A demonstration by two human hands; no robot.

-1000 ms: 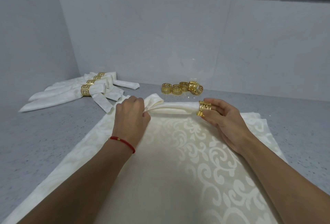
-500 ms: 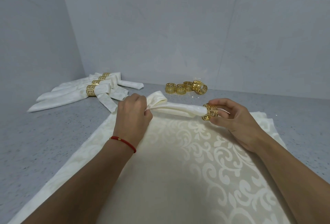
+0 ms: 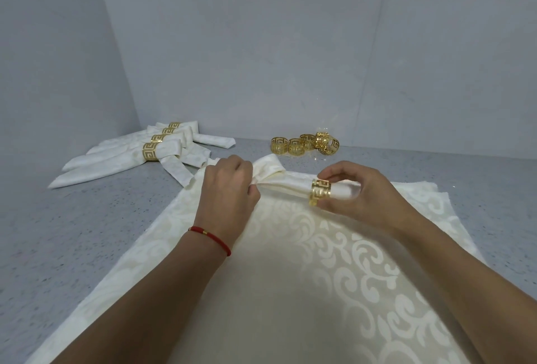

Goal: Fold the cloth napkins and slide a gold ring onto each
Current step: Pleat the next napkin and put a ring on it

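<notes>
Head view gives me both hands over the flat damask cloth (image 3: 290, 291) on the grey counter (image 3: 72, 233). My left hand (image 3: 229, 192) pinches the rolled napkin (image 3: 287, 183) near its flared end. My right hand (image 3: 363, 192) grips the gold ring (image 3: 320, 191), which sits round the roll near its other end, a short white tip poking through. Beyond the cloth, near the wall, I see loose rings (image 3: 305, 144) clustered together. Left of the cloth lie finished napkins (image 3: 130, 154), each banded in gold.
</notes>
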